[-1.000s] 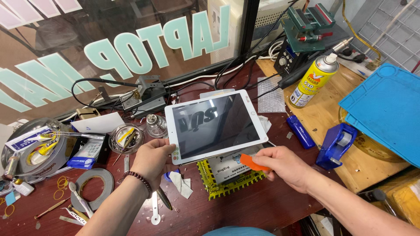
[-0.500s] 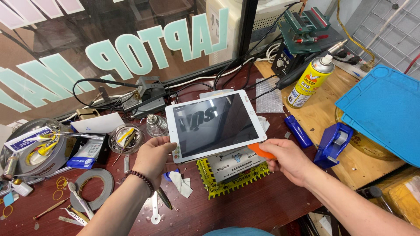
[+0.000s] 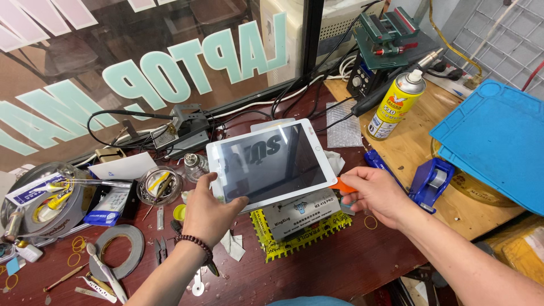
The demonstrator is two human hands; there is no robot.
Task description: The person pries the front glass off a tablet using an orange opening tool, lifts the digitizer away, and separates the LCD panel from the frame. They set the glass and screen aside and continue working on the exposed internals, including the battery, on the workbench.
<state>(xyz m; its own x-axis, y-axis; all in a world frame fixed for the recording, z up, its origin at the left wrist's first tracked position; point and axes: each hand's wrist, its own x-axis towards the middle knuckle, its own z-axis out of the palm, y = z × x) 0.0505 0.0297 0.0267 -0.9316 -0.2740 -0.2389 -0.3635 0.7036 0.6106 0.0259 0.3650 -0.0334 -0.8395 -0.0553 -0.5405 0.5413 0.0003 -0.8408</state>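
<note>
Repair shop: cluttered workbench, tools

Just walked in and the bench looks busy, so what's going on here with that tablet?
A person holds a white tablet above a cluttered workbench. The left hand grips its lower left corner, thumb on the glass. The right hand pinches a thin orange pry tool with its tip at the tablet's lower right edge. A yellow-edged heating pad lies right underneath, and a spray can stands behind.

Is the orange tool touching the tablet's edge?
Touching. In the head view the right hand pushes the orange tool right up against the white tablet's lower right edge, with no gap showing. The left hand grips the tablet's other end.
</note>
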